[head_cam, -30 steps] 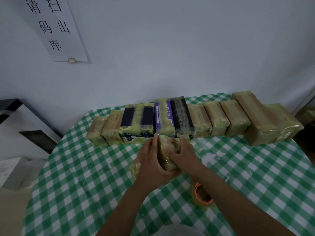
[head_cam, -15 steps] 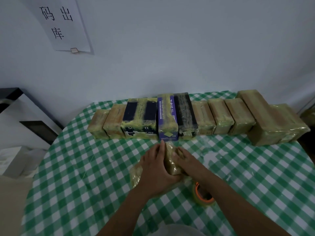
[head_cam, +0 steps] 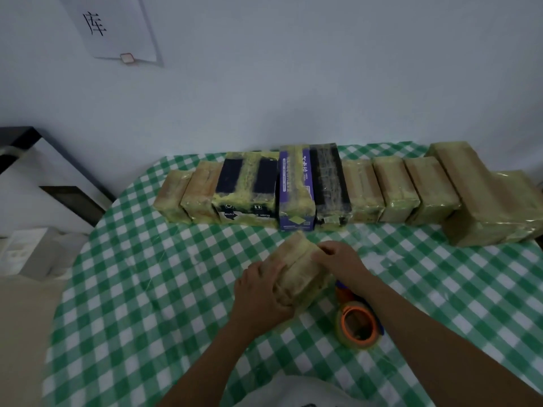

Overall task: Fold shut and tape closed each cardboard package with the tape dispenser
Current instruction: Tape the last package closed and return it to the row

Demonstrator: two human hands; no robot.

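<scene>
A small tan cardboard package (head_cam: 299,268), wrapped in yellowish tape, lies at the middle of the table between both hands. My left hand (head_cam: 261,292) grips its near left end, fingers curled over the top. My right hand (head_cam: 338,261) holds the far right side, fingertips pinching at the top edge. The tape dispenser (head_cam: 357,324), an orange-cored roll of clear tape with a blue handle, lies on the cloth just right of the package, under my right forearm.
A row of several taped packages (head_cam: 293,189) lines the far side of the table (head_cam: 147,289), which wears a green-checked cloth; a larger one (head_cam: 482,201) sits at the right. Grey furniture (head_cam: 44,186) stands to the left, and a paper sign (head_cam: 111,27) hangs on the wall.
The package has been turned and laid lower between the hands. My left hand shifted to its near end, my right hand to the far top edge. The camera tilted downward.
</scene>
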